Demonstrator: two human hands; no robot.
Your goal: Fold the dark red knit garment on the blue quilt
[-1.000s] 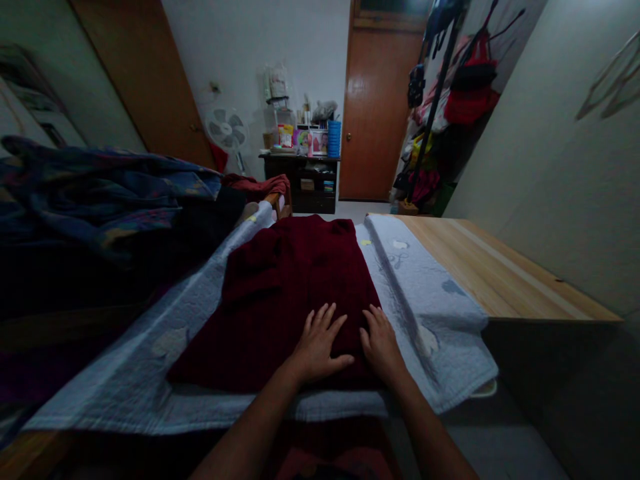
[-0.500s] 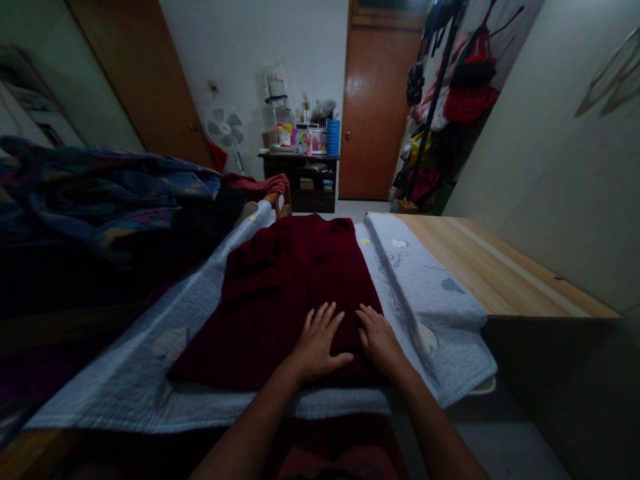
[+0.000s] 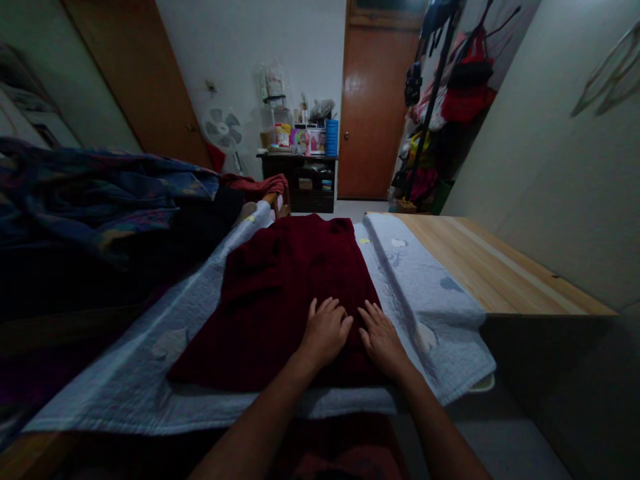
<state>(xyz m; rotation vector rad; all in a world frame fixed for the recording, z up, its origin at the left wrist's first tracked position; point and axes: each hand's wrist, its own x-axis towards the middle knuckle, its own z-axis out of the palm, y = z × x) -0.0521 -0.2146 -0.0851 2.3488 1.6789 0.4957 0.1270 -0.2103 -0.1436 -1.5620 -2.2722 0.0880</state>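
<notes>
A dark red garment, of soft knit-like cloth, lies spread on a pale quilted cover. Its far part shows a few creases, and its near edge runs close to the cover's front. My left hand rests on the lower right part of the garment, palm down, fingers a little bent and thumb drawn toward them. Beside it, my right hand lies with fingers spread along the garment's right edge. Neither hand visibly grips the cloth.
Piled dark and patterned clothes stand at the left. A wooden board extends to the right, along the wall. Farther back are a white fan, a dark cabinet, a closed door and hanging bags.
My left hand has turned and shifted slightly right, its thumb now nearer its fingers. My right hand has barely moved, and the garment lies the same.
</notes>
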